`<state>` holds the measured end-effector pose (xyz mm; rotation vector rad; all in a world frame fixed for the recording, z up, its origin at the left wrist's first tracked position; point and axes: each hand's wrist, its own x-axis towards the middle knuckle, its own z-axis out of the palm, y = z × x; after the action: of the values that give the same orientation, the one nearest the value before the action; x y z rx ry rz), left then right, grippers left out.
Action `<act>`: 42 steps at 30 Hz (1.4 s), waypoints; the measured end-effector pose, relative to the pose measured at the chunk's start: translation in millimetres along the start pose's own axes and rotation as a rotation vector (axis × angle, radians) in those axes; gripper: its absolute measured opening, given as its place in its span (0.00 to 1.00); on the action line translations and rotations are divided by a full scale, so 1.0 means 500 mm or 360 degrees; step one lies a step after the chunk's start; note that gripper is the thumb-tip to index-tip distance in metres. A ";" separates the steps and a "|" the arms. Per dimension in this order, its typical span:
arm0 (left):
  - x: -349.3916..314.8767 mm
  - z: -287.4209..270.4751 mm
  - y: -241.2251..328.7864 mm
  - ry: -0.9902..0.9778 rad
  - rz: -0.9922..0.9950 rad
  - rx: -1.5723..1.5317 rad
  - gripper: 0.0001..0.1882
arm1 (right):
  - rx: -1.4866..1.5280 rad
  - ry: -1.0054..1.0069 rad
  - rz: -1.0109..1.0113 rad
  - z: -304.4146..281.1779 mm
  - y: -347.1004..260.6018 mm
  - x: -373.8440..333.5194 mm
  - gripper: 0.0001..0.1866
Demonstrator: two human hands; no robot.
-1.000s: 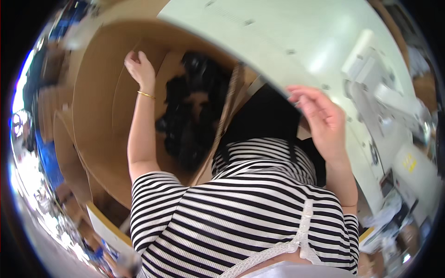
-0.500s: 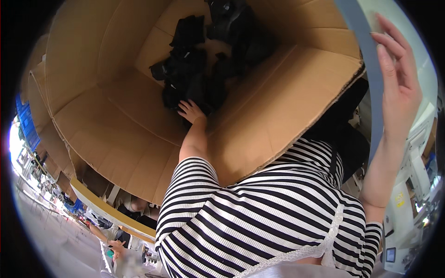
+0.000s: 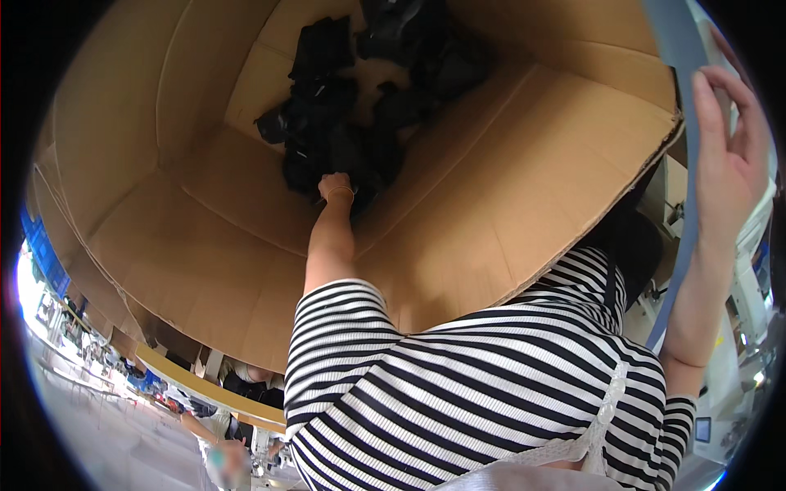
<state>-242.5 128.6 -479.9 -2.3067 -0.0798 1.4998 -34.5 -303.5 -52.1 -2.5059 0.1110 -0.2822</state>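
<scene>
My left hand [image 3: 334, 185] reaches down into a large cardboard box [image 3: 458, 213], its fingers closed at the near end of a pile of black cloth pieces [image 3: 327, 147]. The fingertips are hidden, but the hand seems to grip one piece of this cloth. More black pieces [image 3: 409, 41] lie deeper in the box, some with small pale marks. My right hand [image 3: 733, 159] is raised at the far right against the blue-grey edge [image 3: 689, 123] of a table. Its fingers are bent and apart, with nothing seen in them.
The box's near rim [image 3: 565, 229] runs close against my striped top. A curved yellow table edge [image 3: 205, 385] lies at lower left, with another person [image 3: 225, 442] beyond it. Blue crates [image 3: 42, 254] stand at far left, pale machine parts [image 3: 749, 295] at right.
My left hand has gone from spread fingers on the black cloth to a closed fist on it. The view has shifted slightly, and my right hand remains at the table edge.
</scene>
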 end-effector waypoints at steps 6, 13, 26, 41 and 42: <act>-0.170 -0.339 -0.081 0.0297 0.0335 -0.0568 0.19 | -0.0408 0.0123 -0.0830 -0.010 -0.027 0.022 0.10; -0.557 -0.594 -0.260 0.1635 0.0433 -0.2060 0.16 | -0.0266 0.0156 -0.0860 -0.035 -0.051 0.012 0.08; -0.979 -0.927 0.033 0.3172 0.1549 -0.0605 0.18 | 0.1736 0.0086 0.0334 -0.280 0.017 -0.087 0.27; -0.990 -0.978 0.279 0.3006 0.2121 -0.0950 0.16 | 0.1088 0.1070 0.0708 -0.470 0.286 -0.337 0.10; -1.020 -1.008 0.287 0.3515 0.1820 -0.0731 0.22 | 0.1139 0.1035 0.0719 -0.477 0.289 -0.348 0.10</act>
<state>-34.5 -277.9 91.2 -2.8816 1.6160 -1.7360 -260.2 -530.9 21.7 -1.5539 0.6914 -0.7753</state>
